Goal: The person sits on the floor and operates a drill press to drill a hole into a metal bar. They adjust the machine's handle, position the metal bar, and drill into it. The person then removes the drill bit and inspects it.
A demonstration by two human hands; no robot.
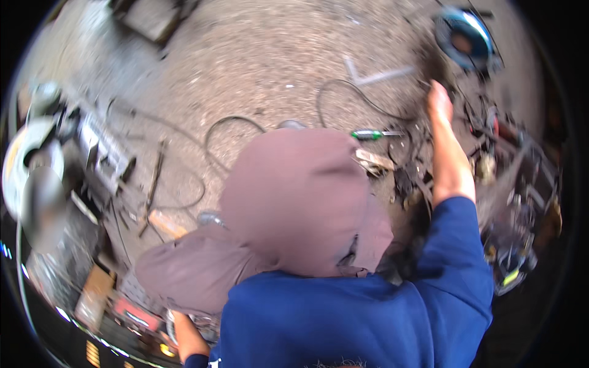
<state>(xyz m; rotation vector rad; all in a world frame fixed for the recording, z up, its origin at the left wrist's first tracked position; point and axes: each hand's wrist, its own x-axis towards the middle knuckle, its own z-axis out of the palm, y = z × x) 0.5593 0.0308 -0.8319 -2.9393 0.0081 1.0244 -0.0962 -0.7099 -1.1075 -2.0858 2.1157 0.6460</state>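
– How do the hands stand?
– The right hand [440, 103] is stretched well forward, the left hand [178, 322] low and back; blur and poor view leave me unable to tell whether either is spread or gripping
– What is nearest them?
– Just beyond the right hand, a dark shape [432, 63], too blurred to name; near the left hand, on its outer side, a red box [130, 312]
– And farther out?
– Left of the right hand, a pale angled strip [385, 76] and a green-handled screwdriver [367, 134]; beyond it, a blue ring [481, 38]
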